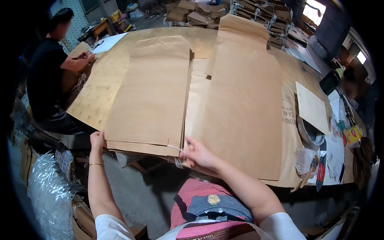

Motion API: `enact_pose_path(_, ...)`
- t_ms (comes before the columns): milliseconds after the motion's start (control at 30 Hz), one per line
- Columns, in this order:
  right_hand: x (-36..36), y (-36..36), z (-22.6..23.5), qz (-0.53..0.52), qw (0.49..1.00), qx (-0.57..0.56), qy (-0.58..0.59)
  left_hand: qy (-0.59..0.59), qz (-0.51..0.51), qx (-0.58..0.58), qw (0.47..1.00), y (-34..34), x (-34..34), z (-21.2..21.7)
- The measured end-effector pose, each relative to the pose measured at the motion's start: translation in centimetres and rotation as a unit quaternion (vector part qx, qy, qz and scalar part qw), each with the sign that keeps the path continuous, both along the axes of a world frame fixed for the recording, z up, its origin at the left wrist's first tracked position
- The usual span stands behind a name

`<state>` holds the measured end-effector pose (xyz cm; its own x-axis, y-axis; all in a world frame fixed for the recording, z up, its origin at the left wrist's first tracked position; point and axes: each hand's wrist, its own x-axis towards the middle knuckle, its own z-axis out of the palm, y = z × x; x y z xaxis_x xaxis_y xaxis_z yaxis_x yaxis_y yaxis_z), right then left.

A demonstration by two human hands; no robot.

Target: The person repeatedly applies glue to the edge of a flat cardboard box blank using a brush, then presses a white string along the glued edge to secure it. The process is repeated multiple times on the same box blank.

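A thick stack of large brown paper sheets (150, 92) lies on the left half of a big table (100, 90). My left hand (97, 141) grips the stack's near left corner at the table's edge. My right hand (197, 154) pinches the near right corner of the same stack, fingers closed on its edge. Beside it on the right lies a second, longer brown paper sheet (244, 104), partly under my right hand.
A person in black (44, 76) works at the table's far left corner. A cardboard rectangle (311, 107), a plastic bowl (310, 134), a cup with a brush (306, 162) and small items sit at the right. Bundled cardboard stacks (256, 12) fill the background. Clear plastic wrap (44, 196) lies lower left.
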<state>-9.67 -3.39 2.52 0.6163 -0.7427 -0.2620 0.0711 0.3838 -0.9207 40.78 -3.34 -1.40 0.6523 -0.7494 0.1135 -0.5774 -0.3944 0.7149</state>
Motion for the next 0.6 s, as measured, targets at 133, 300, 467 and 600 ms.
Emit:
enact_pose_path(133,-12.9,5.8,5.1,0.161,0.968,-0.082,0.175,-0.305,0.054,0.121,0.943,-0.2,-5.4,3.2)
enact_pose_path(300,-33.6,11.8,4.4,-0.236,0.593,-0.328,0.696,-0.258,-0.103,-0.151,0.949,5.2,-17.9,5.7)
enact_pose_path(467,-40.0,15.4,4.3,-0.16,0.453,-0.319,0.817,-0.171,-0.52,-0.17,0.819,10.1,-36.7,4.6)
enact_pose_path(600,-41.0,16.9,4.3,-0.243,0.513,-0.404,0.717,-0.178,-0.657,-0.019,0.732,11.7,-41.5,-0.1)
